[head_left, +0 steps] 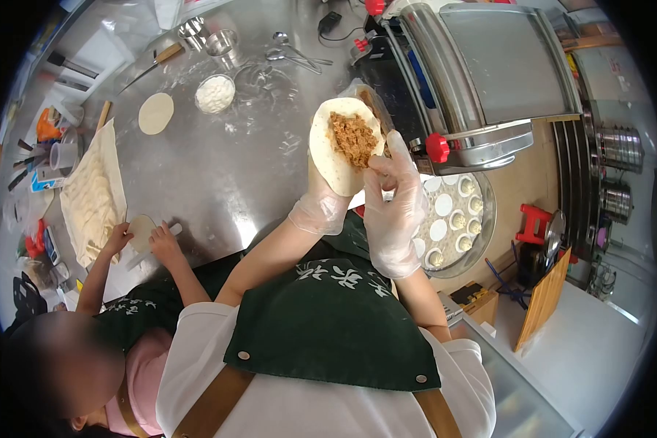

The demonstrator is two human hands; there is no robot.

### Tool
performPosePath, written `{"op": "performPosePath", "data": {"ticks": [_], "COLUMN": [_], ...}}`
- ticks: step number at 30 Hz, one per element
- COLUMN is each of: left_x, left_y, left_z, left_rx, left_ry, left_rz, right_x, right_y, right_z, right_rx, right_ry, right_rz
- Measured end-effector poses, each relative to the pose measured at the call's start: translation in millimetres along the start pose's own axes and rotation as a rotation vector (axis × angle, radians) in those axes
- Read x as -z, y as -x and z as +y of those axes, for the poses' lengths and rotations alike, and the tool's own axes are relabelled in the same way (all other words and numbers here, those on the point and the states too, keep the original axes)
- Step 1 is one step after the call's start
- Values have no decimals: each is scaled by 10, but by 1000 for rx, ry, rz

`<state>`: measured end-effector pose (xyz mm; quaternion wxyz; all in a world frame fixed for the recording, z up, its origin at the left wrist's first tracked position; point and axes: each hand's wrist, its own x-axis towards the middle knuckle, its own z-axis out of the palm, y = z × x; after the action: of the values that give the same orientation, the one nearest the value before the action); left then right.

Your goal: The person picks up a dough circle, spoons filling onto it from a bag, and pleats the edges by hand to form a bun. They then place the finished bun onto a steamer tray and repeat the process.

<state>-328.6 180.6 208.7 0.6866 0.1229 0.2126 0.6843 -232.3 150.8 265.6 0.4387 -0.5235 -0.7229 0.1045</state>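
Observation:
A round dough wrapper [327, 155] lies across my left hand [320, 208], which wears a clear plastic glove and supports it from below. Brown minced filling [354, 139] is heaped on the wrapper, towards its right side. My right hand [394, 212], gloved the same way, has thumb and forefinger pinched at the wrapper's lower right edge beside the filling. Just behind the wrapper, a clear container [376, 102] with more brown filling is partly hidden. Most of my left fingers are out of sight under the dough.
A dough machine [504, 66] stands at right, above a round tray [485, 241] of pleated buns and paper discs. On the steel table are a flat dough round [156, 113], a bowl of white dough [215, 93] and spoons [296, 58]. A co-worker's hands [142, 237] roll dough at left.

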Motion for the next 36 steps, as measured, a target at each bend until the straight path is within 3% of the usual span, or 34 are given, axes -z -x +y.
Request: {"op": "performPosePath", "data": {"ticks": [2,5,11,17,22,25,29,32,36], "left_x": [-63,-213,-347,-363,-431,-332,-184,-100,-69], "left_y": [15,112,182,167,182,138,96,46,31], "left_z": [65,153,251,261,266,201,104,12,-3], "left_rx": [90,108,39,123,103,78,55,20,48], "left_ry": [109,16,-50,86,16,-78,201,110,167], "left_rz": [50,86,6,47,99,96,30,35,1], "right_x": [-23,-90,-140,-146,-134,-103,-40,47,273], "right_y": [-20,-20,-57,-70,-68,-39,-28,-172,-390], "right_z": [-18,-54,-58,-70,-68,-89,-83,-128,-188], "right_rx": [20,9,-22,12,20,-61,-355,-672,-955], "right_ry": [13,46,159,247,290,170,-238,-616,-811], "right_rz": [11,28,43,55,38,18,25,87,-17]}}
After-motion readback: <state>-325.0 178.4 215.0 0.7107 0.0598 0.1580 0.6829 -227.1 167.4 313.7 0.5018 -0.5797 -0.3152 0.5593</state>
